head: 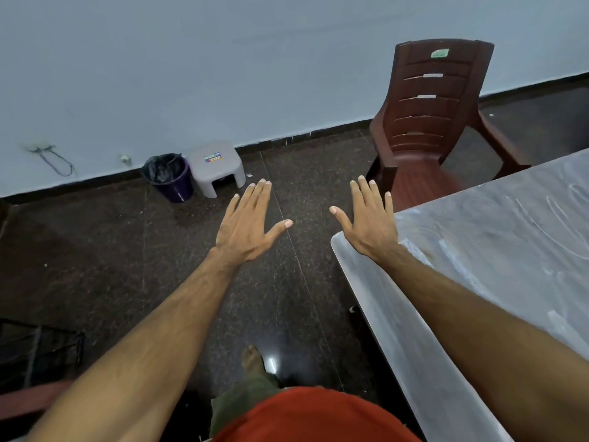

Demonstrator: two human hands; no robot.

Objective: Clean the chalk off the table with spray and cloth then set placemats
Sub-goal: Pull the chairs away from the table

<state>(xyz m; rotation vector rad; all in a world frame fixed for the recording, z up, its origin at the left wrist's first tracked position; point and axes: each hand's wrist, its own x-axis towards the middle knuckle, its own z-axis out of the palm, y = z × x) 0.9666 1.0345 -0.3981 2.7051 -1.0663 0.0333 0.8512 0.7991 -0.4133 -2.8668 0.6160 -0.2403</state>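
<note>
From the head camera, the left hand point(247, 223) and right hand point(369, 218) hover flat with fingers spread, holding nothing. Chalk marks point(541, 218) smear the grey surface point(398, 314) at right; likely powdery, wiping off easily (no spray, cloth or placemats visible). A purple bin point(178, 186) holds a black liner.

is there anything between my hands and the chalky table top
Nothing visible is. The right hand is held flat and open over the near corner of the table, and the left hand is open over the floor beside it. The chair stands past the table's far end, off to the side. No spray or cloth is in view.
</note>
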